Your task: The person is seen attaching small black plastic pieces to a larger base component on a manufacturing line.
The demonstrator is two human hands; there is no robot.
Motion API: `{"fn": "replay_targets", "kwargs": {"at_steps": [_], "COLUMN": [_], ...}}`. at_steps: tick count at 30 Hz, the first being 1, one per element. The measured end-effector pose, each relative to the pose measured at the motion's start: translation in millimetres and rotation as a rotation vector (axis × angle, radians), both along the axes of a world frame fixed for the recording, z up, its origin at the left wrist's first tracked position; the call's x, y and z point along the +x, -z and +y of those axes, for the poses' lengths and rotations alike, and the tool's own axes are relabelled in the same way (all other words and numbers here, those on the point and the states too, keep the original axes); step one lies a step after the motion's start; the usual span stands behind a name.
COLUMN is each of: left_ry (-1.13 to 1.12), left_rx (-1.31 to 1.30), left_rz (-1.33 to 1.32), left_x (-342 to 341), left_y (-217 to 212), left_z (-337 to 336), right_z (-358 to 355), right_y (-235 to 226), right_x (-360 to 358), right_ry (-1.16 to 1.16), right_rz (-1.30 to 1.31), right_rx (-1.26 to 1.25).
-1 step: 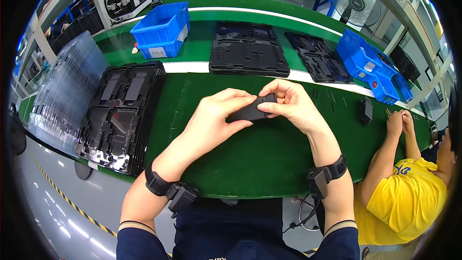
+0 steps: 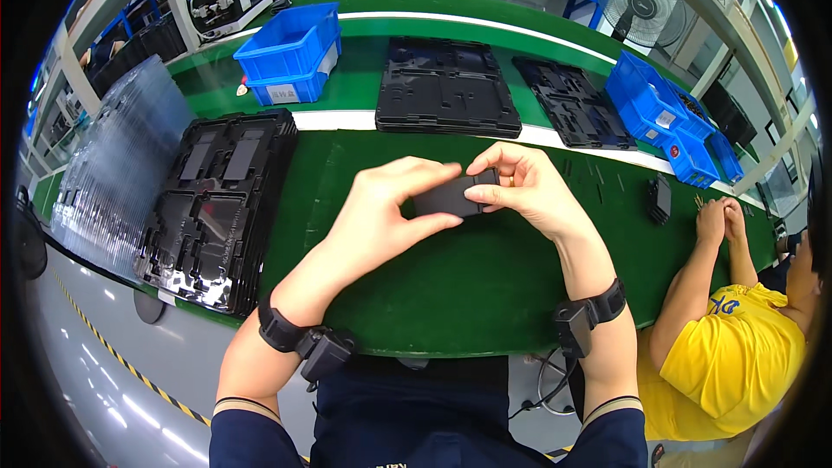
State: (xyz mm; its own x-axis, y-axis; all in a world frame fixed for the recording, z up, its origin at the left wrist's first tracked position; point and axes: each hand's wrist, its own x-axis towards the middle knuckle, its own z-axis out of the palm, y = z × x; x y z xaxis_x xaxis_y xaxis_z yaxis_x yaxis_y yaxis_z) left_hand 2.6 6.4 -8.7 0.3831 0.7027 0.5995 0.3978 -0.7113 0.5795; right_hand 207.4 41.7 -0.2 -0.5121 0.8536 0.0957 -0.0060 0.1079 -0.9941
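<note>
Both my hands are at a flat black rectangular plastic piece (image 2: 444, 199) above the green table mat. My right hand (image 2: 520, 182) pinches its right end between thumb and fingers. Around the left part, my left hand (image 2: 386, 202) has its thumb along the near edge and its fingers at the far edge. My left fingertips are slightly blurred, and the piece's underside is hidden.
Left stand stacked black trays (image 2: 217, 199) beside clear plastic trays (image 2: 121, 156). Further back are a blue bin (image 2: 290, 48), black trays (image 2: 446, 87) and more blue bins (image 2: 646, 100). Thin strips and a small black stack (image 2: 659, 199) lie right, near a co-worker in yellow (image 2: 728, 355).
My left thumb has slid a little to the right along the near edge, and my left fingers have lifted slightly. My right hand stays nearly still on the black piece.
</note>
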Motion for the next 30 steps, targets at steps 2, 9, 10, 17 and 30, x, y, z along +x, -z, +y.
{"fn": "replay_targets", "kwargs": {"at_steps": [2,9,10,17,30], "left_ry": [-0.01,0.088,0.033,0.137,-0.001], "left_rx": [-0.288,-0.737,-0.539,-0.676,-0.798], "left_rz": [-0.143,-0.168,-0.024,-0.136,-0.484], "left_x": [-3,-7,-6,-4,1], "left_y": [0,-4,-7,0,4], "left_z": [3,4,3,1,4], "right_z": [-3,-2,-1,0,-14], "right_y": [-7,-1,-1,-1,-9], "right_x": [0,1,2,5,-11], "right_ry": [-0.035,-0.138,-0.132,-0.18,0.226], "right_rz": [-0.086,-0.132,-0.148,-0.202,-0.12], "right_rx": [0.054,0.031,0.034,0.12,-0.007]}}
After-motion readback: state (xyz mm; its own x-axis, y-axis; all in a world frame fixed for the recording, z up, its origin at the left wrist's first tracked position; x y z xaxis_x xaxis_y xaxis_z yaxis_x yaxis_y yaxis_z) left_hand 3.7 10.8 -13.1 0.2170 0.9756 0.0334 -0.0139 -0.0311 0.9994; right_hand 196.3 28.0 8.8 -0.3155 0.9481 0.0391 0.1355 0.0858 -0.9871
